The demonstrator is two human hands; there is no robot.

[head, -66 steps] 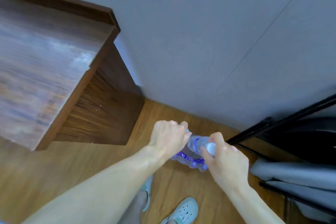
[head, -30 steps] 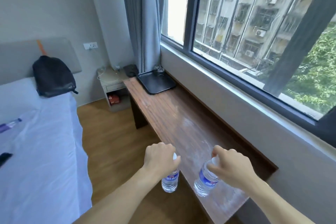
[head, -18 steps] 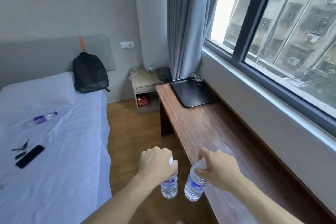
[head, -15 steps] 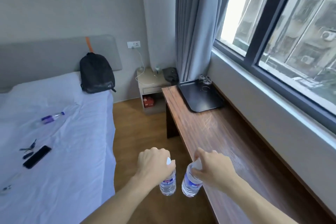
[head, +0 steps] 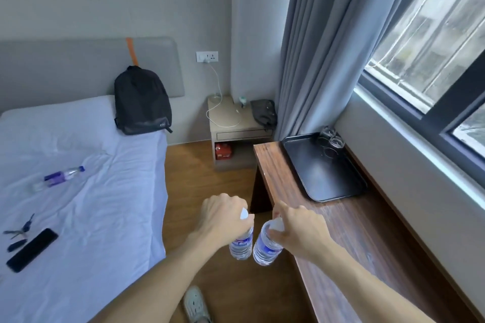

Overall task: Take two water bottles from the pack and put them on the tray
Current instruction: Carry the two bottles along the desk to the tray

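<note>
While each hand, left hand (head: 223, 217) and right hand (head: 299, 233), clamped one upright water bottle (head: 241, 244) by its cap, the tray (head: 322, 170) lay well ahead and rightward, nearer the right hand.

Backpack (head: 143, 102), phone (head: 32, 249), keys (head: 18, 229) on bed (head: 91, 217).

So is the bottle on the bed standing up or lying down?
Lying down. The bottle rests flat on its side on the white bed.

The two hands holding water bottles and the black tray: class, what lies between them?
Head view: only bare wooden desk top between the hands with their bottles and the tray.
</note>
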